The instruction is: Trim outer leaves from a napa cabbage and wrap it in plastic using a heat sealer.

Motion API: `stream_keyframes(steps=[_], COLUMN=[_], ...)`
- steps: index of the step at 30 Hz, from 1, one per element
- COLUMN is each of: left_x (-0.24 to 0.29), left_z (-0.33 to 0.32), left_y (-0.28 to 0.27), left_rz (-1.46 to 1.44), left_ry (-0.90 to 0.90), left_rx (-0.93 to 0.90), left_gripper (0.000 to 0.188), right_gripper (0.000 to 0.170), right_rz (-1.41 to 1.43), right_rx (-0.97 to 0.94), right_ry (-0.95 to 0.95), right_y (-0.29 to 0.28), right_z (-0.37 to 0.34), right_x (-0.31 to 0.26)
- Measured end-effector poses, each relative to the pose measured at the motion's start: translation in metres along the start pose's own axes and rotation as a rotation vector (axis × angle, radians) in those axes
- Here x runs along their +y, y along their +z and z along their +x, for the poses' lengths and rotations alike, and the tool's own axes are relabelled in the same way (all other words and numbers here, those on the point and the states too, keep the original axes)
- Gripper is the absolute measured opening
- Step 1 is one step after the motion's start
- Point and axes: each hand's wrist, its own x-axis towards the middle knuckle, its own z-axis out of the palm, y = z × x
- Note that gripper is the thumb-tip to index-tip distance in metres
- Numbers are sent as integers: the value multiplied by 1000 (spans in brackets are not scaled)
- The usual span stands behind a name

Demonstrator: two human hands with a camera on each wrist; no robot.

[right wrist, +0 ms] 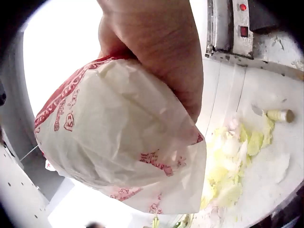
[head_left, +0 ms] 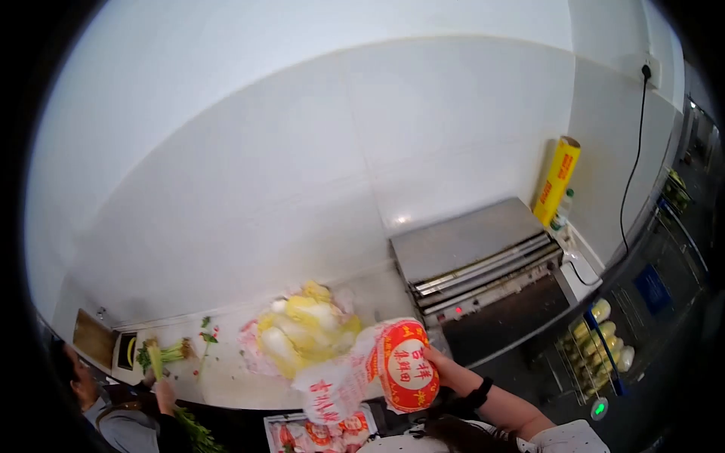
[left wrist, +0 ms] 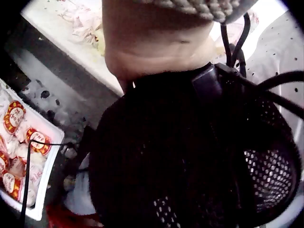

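In the head view my right hand grips the edge of a white plastic-wrapped bundle with a round red-and-white label. Printed wrap spreads from its left side. The right wrist view shows the right hand above the bulging wrapped bundle, which hides the fingertips. Only skin near the wrist of my left hand shows in the left wrist view, above black mesh; its fingers are hidden. Loose yellow-white cabbage leaves lie on the white counter, left of the bundle.
A wrapping machine stands on the right, with a yellow roll behind it. Below the counter, a white crate holds several labelled packs. Another person holds green stalks at the far left. Packed cabbages fill a cart at right.
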Motion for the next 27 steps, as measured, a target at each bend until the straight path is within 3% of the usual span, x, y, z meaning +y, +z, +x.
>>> stream_keyframes(steps=[2, 5, 6, 8, 10, 13, 16, 21, 23, 24, 25, 27], left_x=[-9, -13, -13, -8, -1, 4, 6, 9, 9, 9, 9, 10], left_z=[-6, 20, 29, 47, 59, 64, 59, 30, 4, -9, -24, -49], left_y=[-4, 10, 12, 14, 14, 15, 17, 10, 6, 6, 6, 7], left_rz=[23, 78, 95, 128, 158, 203, 242, 293, 312, 320, 330, 365], left_ry=[-35, -56, -67, -105, -146, -186, -192, -162, -143, -127, -111, -65], left_rx=[25, 26, 36, 58, 72, 100, 133, 245, 320, 355, 392, 460], left_gripper=[51, 51, 51, 51, 51, 51, 51, 51, 51, 50, 50, 50], right_gripper=[56, 50, 49, 74, 90, 101, 103, 103, 105, 106, 103, 100], right_rz=[58, 120, 145, -196, -90, -537, -407, -451, -719, -675, -822, -678], right_rx=[-166, -85, -16, 126, 52, 72, -27, -70, -41, -86, -6, -27], right_ry=[-22, 80, 30, -69, 13, 54, 176, 181, -11, 83, -7, 6], right_y=[7, 14, 31, 29, 32, 28, 38, 50, 49, 53, 57, 56], right_z=[-4, 12, 16, 41, 41, 30, 11, 15, 21, 19, 19, 21], right_x=[-2, 17, 26, 68, 82, 93, 71, 63, 69, 55, 58, 50])
